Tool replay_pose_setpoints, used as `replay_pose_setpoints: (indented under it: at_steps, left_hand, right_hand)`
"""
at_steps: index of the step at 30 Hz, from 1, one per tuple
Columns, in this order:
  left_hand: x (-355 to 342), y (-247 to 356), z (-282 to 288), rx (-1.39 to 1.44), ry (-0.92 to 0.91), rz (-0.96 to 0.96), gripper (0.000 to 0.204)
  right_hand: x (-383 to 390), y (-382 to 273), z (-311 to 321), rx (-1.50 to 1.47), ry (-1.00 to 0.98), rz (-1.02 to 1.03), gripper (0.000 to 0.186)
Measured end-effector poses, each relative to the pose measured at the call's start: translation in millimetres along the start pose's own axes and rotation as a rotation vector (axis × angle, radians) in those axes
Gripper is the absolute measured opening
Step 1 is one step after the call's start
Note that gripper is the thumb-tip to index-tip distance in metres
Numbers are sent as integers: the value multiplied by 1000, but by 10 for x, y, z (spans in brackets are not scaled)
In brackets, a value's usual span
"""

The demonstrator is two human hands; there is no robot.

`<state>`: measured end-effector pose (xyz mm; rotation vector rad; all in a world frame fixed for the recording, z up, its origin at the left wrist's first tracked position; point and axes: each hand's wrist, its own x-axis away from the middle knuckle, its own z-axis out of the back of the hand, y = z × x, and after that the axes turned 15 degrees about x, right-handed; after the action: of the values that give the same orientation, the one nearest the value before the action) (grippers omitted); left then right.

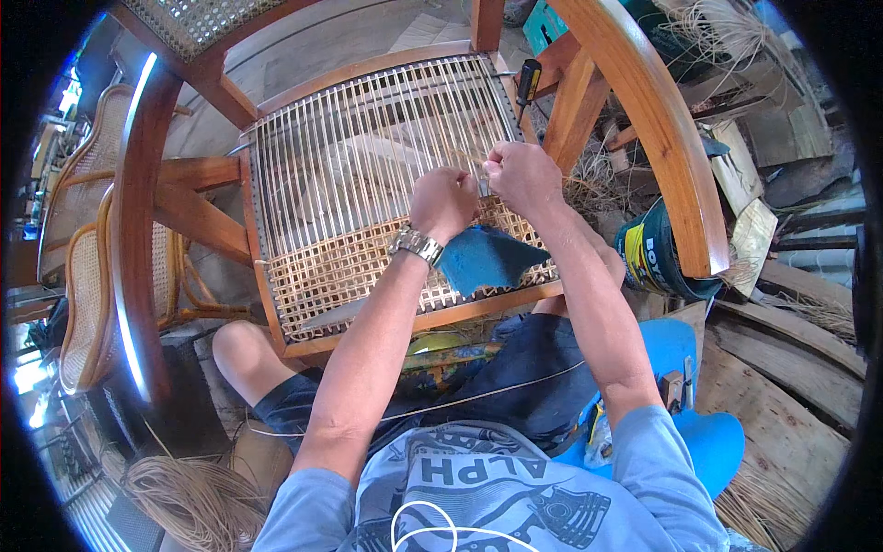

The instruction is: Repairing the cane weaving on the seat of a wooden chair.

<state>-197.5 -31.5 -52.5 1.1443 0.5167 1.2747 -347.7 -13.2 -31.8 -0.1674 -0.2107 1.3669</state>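
Note:
My left hand (444, 201), with a metal watch on the wrist, is closed just above the woven band of the cane seat (322, 156). My right hand (521, 177) is closed in a pinch beside it, higher and to the right, over the long parallel strands; what both fingertips grip is too small to make out. A blue cloth (487, 258) lies on the square weave (303, 267) below my hands. A flat strip (326, 316) lies along the near weave. A screwdriver (527, 85) stands upright at the wooden frame's (664, 138) far right corner.
Cane chairs (83, 304) stand at the left. A dark green bucket (662, 262) sits right of the frame, near blue plastic (708, 442). Wood boards (782, 350) and loose fibres fill the right side. A bundle of cane (193, 501) lies lower left; a long strand crosses my lap.

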Motion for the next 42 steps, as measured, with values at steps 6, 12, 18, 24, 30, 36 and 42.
replay_pose_setpoints:
  at_steps: [6, 12, 18, 24, 30, 36, 42]
  left_hand:
    - [-148, -17, -81, -51, -11, 10, 26]
    - [-121, -36, -6, 740, 7, 300, 14]
    - [-134, -65, -36, 666, 27, 288, 17]
    - [-63, -184, -63, 55, 178, -56, 23]
    - [-96, -142, -59, -84, 196, -143, 23]
    - [-50, -118, 79, 397, 84, 172, 23]
    - [-43, -97, 37, 353, 141, 131, 27]
  right_hand:
    - [-33, 33, 8, -24, 58, -15, 15]
    - [14, 145, 59, -71, 64, 12, 14]
    - [26, 102, 123, -16, 1, 9, 16]
    - [9, 35, -14, -10, -7, 75, 17]
    - [-11, 132, -39, -84, -59, 93, 15]
    - [6, 148, 31, -60, -64, 149, 15]
    - [-57, 94, 43, -60, -87, 140, 15]
